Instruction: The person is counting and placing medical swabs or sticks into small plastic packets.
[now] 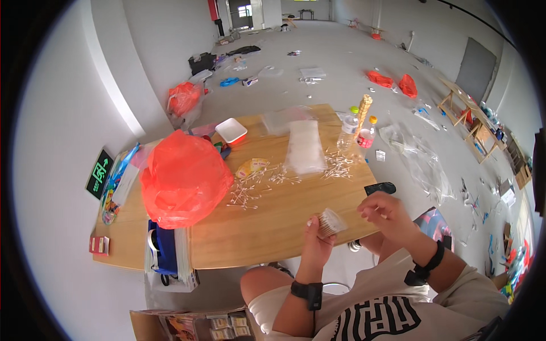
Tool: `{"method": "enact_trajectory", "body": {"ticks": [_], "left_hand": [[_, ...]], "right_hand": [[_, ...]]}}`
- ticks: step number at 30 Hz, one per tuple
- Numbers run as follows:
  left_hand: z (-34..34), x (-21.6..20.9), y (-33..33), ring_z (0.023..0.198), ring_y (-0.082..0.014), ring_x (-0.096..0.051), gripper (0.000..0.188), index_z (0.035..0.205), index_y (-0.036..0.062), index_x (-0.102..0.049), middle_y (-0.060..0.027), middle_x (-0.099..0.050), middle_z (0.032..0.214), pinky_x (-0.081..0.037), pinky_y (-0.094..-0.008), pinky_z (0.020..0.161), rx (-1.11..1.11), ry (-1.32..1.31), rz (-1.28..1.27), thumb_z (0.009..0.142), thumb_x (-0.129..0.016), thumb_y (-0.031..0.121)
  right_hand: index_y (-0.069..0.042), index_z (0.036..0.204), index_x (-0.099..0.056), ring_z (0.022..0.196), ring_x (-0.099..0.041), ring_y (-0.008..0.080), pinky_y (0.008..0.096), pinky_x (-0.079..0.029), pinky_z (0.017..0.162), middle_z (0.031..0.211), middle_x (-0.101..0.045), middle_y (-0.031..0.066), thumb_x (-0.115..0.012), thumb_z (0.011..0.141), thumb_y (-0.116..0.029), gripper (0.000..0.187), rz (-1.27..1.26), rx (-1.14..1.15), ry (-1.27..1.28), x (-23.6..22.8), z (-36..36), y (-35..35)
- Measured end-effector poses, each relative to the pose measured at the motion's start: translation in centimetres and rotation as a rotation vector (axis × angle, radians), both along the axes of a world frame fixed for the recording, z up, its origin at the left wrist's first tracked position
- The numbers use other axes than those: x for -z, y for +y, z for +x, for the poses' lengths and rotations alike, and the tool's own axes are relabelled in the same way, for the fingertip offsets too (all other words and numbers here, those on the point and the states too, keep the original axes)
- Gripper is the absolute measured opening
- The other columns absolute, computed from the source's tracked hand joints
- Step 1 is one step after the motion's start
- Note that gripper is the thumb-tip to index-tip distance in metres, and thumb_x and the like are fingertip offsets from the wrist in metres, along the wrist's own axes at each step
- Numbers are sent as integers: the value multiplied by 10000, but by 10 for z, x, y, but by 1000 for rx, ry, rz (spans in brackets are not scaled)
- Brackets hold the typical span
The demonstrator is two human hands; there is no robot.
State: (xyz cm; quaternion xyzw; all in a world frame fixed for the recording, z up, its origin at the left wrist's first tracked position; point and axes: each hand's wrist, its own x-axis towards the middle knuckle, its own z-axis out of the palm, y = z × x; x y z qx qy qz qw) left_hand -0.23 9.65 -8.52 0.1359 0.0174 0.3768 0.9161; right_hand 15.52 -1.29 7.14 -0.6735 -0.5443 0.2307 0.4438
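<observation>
Near the table's front edge, my left hand (pixel 318 245) is closed around a small clear packet of cotton swabs (pixel 330 223), their ends bunched together. My right hand (pixel 388 213) is raised just right of the packet, apart from it. Its fingers are curled in a pinch; whether something small is between them is hidden. Loose cotton swabs (pixel 243 196) lie scattered across the wooden table (pixel 267 238). Beyond the packet is a stack of clear plastic bags (pixel 305 149), with more swabs on both sides. A yellow packet (pixel 252 167) rests among them.
A large red plastic bag (pixel 185 181) fills the table's left part, near a red-and-white tray (pixel 231 131). Two bottles, one green-capped (pixel 349 128) and one orange-capped (pixel 367 134), stand at the far right corner. Below the table is an open cardboard box (pixel 190 327).
</observation>
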Motion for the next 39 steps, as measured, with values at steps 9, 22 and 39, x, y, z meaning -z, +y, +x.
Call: {"method": "enact_trajectory", "body": {"ticks": [9, 22, 39], "left_hand": [[-59, 17, 47, 1056, -123, -640, 268, 1196, 120, -581, -4, -665, 1144, -537, -323, 932, -333, -89, -116, 1061, -552, 350], [-53, 9, 60, 939, -159, -575, 307, 1194, 200, -604, 22, -622, 1077, -470, -320, 744, -328, -19, -273, 1037, -553, 459], [-50, 17, 71, 977, -188, -617, 333, 1237, 122, -516, -48, -627, 1093, -537, -359, 828, -360, 39, -243, 1064, -520, 406]], "right_hand": [[-50, 1072, -700, 835, -675, 119, 275, -526, 704, 1020, -683, 24, -636, 973, -96, 127, 62, -148, -165, -24, -9, 145], [-23, 1111, -696, 842, -700, 221, 339, -556, 749, 945, -734, 122, -625, 936, -62, 193, -161, -314, -409, 166, 42, 402], [-39, 926, -731, 863, -697, 316, 408, -545, 740, 900, -722, 159, -902, 668, -304, 407, -366, -332, -483, 191, 37, 459]]}}
